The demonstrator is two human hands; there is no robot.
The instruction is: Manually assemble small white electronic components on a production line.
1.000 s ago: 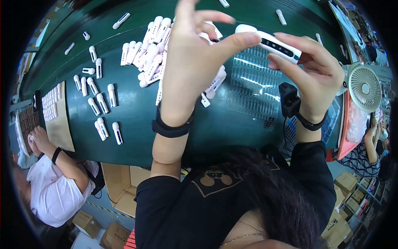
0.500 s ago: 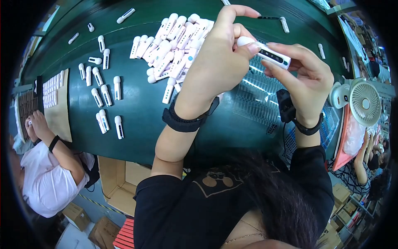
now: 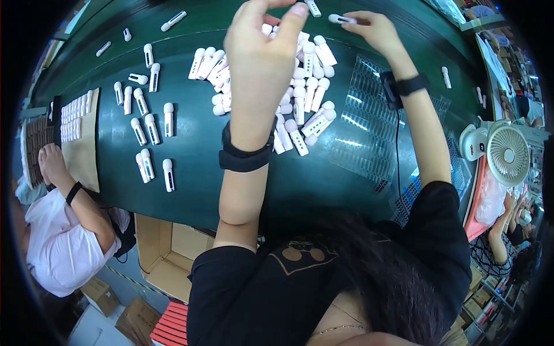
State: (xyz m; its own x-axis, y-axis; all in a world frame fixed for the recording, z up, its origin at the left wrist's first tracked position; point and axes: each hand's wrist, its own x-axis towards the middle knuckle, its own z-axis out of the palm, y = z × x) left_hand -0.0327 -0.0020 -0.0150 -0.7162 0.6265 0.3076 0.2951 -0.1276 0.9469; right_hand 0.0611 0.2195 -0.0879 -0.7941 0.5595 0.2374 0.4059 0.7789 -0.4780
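Note:
My right hand [image 3: 374, 30] reaches to the far side of the table, its fingers closed on a white mini wand massager [image 3: 337, 19] with a round head and dark panel. My left hand [image 3: 262, 49] is raised over a heap of similar mini wand massagers [image 3: 314, 86], hiding part of it. Its thumb and forefinger come together at the picture's top edge; what they pinch, if anything, is out of sight. Just beyond that thumb lies another massager [image 3: 313, 8]. Several more massagers [image 3: 168, 119] lie spread out to the left.
Clear plastic sheets [image 3: 363, 135] with rows of oval outlines lie right of the heap, below my right forearm. A white fan [image 3: 508, 147] stands at the right edge. At left, a co-worker's hands [image 3: 52, 164] are beside a board [image 3: 86, 155]. An open cardboard box [image 3: 153, 248] sits below the table.
My right hand has moved away and up with the massager, and my left hand has let go of it and swung left over the heap. The dark strip at my left forefinger no longer shows.

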